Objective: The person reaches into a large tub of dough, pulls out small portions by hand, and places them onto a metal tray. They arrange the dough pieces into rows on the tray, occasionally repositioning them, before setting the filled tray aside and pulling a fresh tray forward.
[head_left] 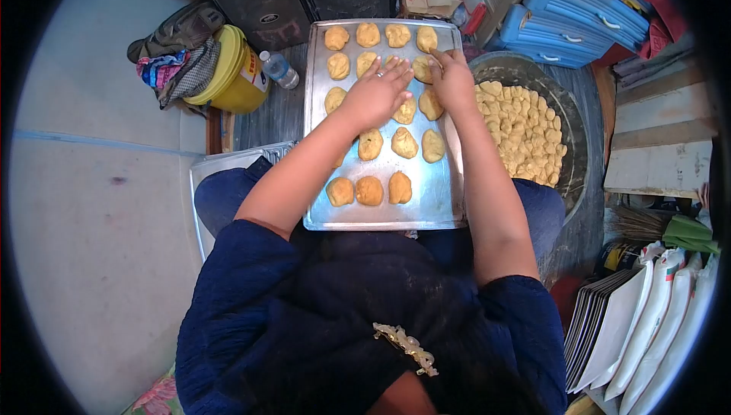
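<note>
A metal baking tray (384, 218) rests across my lap, with rows of yellow dough balls (369, 145) on it. My left hand (378, 94) lies palm down over the middle rows, fingers stretched out and a ring on one finger; it covers some of the dough. On the tray's upper right, my right hand (453, 82) has its fingers curled in around a dough ball (422, 69), partly hiding it. One more dough ball (430, 103) sits just below that hand. Nearest my body is a row of three smoother, darker dough balls (370, 191).
A wide round basin (572, 95) piled with dough lumps (520, 129) stands at right. Left of the tray are a water bottle (279, 70) and a yellow bucket (242, 72) with cloths on top. Blue drawers (567, 23) and black cabinets (263, 0) stand behind; stacked white packs (647, 324) are at lower right.
</note>
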Demonstrator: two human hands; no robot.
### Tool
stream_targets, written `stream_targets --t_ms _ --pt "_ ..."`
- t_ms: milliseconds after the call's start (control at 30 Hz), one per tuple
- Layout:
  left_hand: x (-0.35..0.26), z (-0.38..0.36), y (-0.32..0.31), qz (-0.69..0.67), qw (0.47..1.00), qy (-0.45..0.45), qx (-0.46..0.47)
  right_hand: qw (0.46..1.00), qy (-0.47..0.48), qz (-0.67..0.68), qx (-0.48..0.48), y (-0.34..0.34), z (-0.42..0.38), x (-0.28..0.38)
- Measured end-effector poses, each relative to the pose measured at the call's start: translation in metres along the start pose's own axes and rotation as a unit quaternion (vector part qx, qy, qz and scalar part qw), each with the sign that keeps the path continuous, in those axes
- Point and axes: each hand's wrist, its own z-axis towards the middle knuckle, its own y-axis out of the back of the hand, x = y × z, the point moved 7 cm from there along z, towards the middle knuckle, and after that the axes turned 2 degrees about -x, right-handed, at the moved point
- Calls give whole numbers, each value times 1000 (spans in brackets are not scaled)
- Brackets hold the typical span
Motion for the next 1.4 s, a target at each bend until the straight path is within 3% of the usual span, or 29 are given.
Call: stream_targets --t_ms 133,200,367,433,467,533,633,900,1000,1067,1100,1167,1267,1400 --pt "-35 -24 3 -39 996 -31 80 997 -30 2 67 21 -18 6" --pt "-36 -33 -8 -29 995 -43 87 982 -18 3 188 7 -33 6" --pt "-39 -41 -16 2 990 -52 134 986 -1 -1 167 14 -50 14" --pt "-46 -40 -1 -5 996 -80 46 989 20 16 144 28 -52 26" --pt "-49 -41 0 -5 996 -80 46 989 20 15 144 35 -55 32" --pt "-64 -44 15 -30 998 -43 34 971 -39 -32 234 37 -73 34" --pt "-79 -56 9 -28 994 -1 107 956 -59 -63 281 41 -99 43" --pt "-69 -71 -10 -64 996 -49 33 967 -32 -44 248 40 -115 47" --pt "-71 -75 -1 -87 994 -63 9 974 35 -95 201 58 -121 71" --pt "-82 -87 36 -88 991 -71 -73 964 4 -20 266 57 -136 79" --pt "-86 -96 45 -90 991 -73 -72 955 -15 18 294 57 -147 82" --pt "-75 -120 48 -61 997 40 15 942 16 45 332 49 -166 88" --pt "-77 -156 40 -68 992 54 95 941 -17 69 332 41 -184 90" --pt "-81 -170 37 -99 989 60 89 931 21 18 364 36 -178 95"
